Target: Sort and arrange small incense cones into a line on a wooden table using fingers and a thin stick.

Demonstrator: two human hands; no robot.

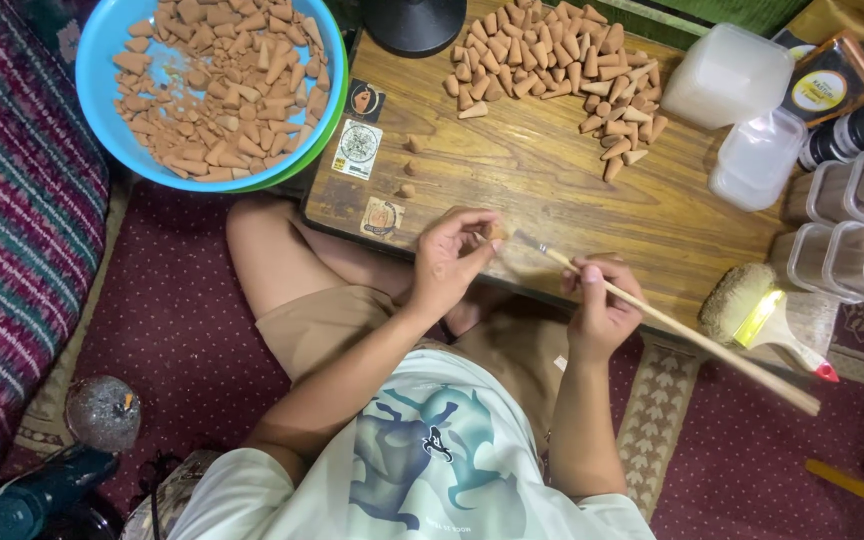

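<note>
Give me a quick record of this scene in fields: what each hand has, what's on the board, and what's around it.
left hand: pinches a small terracotta-coloured clay cone at the fingertips
right hand: grip on a long thin wooden-handled brush, bristles pointing at the cone
low wooden board: pile of clay cones, three loose ones near the stickers
round blue plastic bowl: more cones, left of the board
wide yellow-handled brush: lies at the board's right end
clear plastic tubs: right side
</note>
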